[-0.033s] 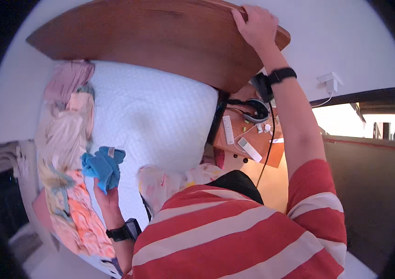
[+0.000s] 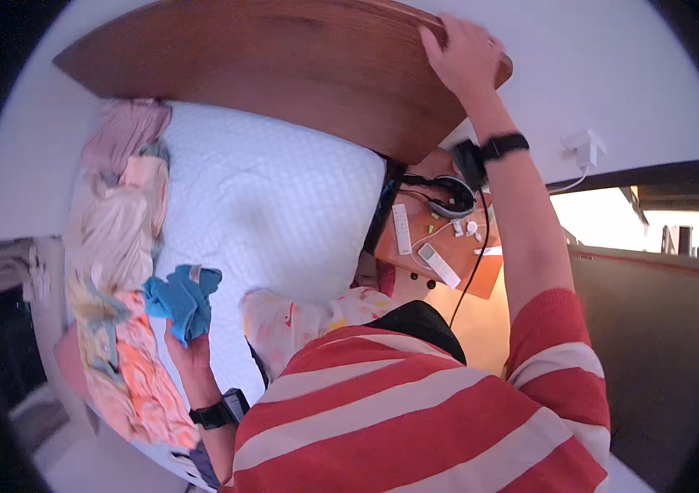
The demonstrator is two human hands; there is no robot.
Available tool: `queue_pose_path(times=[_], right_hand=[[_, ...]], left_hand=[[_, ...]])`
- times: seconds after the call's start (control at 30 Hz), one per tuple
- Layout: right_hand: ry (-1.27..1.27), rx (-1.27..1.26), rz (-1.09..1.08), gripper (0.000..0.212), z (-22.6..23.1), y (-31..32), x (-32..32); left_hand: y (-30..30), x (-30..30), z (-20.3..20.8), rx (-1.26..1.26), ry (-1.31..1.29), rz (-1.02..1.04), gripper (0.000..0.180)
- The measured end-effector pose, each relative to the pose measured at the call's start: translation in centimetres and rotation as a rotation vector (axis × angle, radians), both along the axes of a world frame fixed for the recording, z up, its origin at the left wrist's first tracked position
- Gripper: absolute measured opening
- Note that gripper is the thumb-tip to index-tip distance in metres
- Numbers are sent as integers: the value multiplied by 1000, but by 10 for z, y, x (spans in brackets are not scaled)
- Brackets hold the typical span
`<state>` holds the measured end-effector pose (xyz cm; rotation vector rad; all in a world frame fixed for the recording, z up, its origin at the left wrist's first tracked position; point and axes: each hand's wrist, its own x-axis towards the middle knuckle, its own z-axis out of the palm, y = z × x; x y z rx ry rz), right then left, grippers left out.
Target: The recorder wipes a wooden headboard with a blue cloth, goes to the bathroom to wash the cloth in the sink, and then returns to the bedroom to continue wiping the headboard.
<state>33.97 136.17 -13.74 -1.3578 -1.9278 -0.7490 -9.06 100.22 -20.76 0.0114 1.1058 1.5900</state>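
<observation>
A crumpled blue cloth (image 2: 181,302) with a small pale label is bunched in my left hand (image 2: 187,349), whose fingers are mostly hidden under it. The hand is over the left side of the bed, beside a row of clothes. My right hand (image 2: 466,59) reaches up to the right end of the brown wooden headboard (image 2: 283,78). Its thumb is apart on the front face while the fingers bend over the top edge. The cloth does not touch the headboard.
Rumpled clothes (image 2: 119,222) line the left side of the white quilted mattress (image 2: 275,197). Right of the bed, a bedside table (image 2: 415,222) carries remotes (image 2: 438,264), a grey headset-like device (image 2: 454,197) and small items. A black cable (image 2: 481,246) hangs from my right wrist.
My right hand has shifted slightly right and down along the headboard's edge. My left hand keeps the blue cloth in nearly the same place.
</observation>
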Motion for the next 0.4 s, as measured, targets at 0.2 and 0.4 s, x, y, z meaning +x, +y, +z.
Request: queue_pose_path(times=[0.2, 0.4], right_hand=[[220, -385, 14, 55, -22, -35, 90], [366, -230, 210, 61, -16, -40, 70]], left_hand=[[-90, 57, 13, -192, -21, 262, 38], [-119, 85, 14, -357, 30, 217, 40]])
